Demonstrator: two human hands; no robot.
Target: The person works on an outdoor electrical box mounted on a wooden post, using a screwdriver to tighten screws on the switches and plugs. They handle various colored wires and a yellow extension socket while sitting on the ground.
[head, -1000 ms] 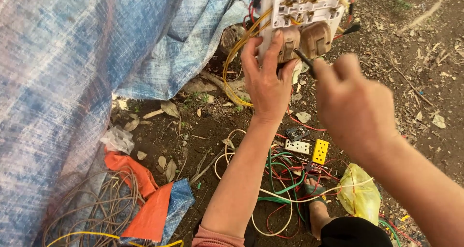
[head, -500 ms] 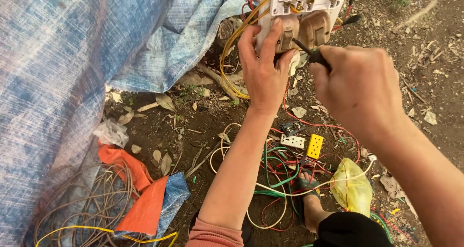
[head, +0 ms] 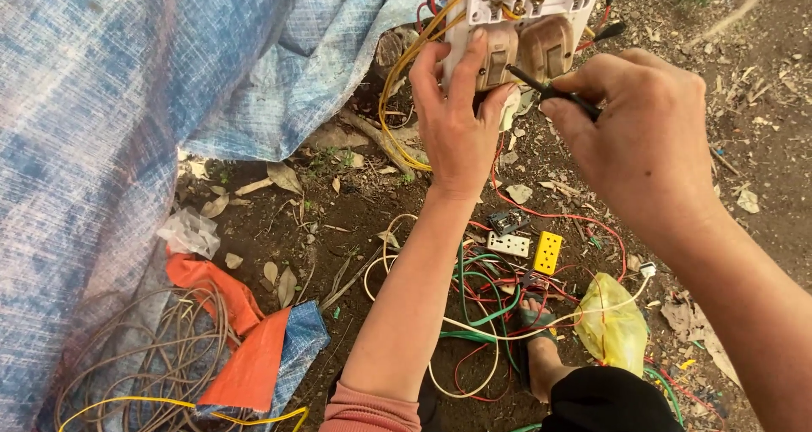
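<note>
My left hand (head: 457,119) grips the lower edge of a white electrical switch panel (head: 524,9) seen from its back, with beige switch housings and yellow and red wires running from it. My right hand (head: 643,136) holds a thin dark screwdriver (head: 554,92) whose tip points at one of the beige housings. Both hands are raised above dirt ground.
A blue tarp (head: 110,102) covers the left side. On the dirt lie tangled red, green and white wires (head: 482,313), a yellow socket piece (head: 547,252), a white socket piece (head: 509,244), a yellow plastic bag (head: 611,326), an orange cloth (head: 245,347) and a coil of grey cable (head: 144,356). My foot in a sandal (head: 537,339) is below.
The panel and both hands have shifted slightly in view; the screwdriver tip sits closer to the beige housing. The grips are unchanged.
</note>
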